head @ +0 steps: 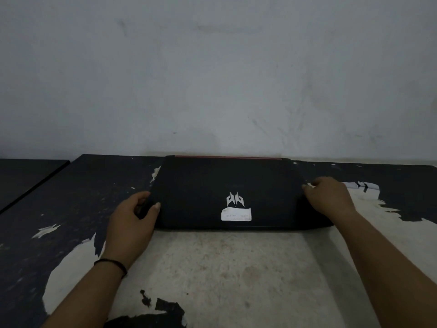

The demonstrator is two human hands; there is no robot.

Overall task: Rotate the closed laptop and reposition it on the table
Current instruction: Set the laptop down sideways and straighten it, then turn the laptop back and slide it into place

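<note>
A closed black laptop (pixel 201 185) lies flat on the table (pixel 224 268), its red-trimmed far edge against the wall. Its lid carries a silver logo and a white paper sticker near the front edge. My left hand (pixel 132 223) grips the laptop's left front corner, thumb on the lid and fingers wrapped around the side. My right hand (pixel 328 197) clasps the right edge, fingers curled over it. A black band circles my left wrist.
The table's dark coating has peeled away, baring a pale worn patch in front of the laptop. A grey wall (pixel 212 79) stands directly behind. A second dark table (pixel 23 178) adjoins at the far left, with a narrow gap between.
</note>
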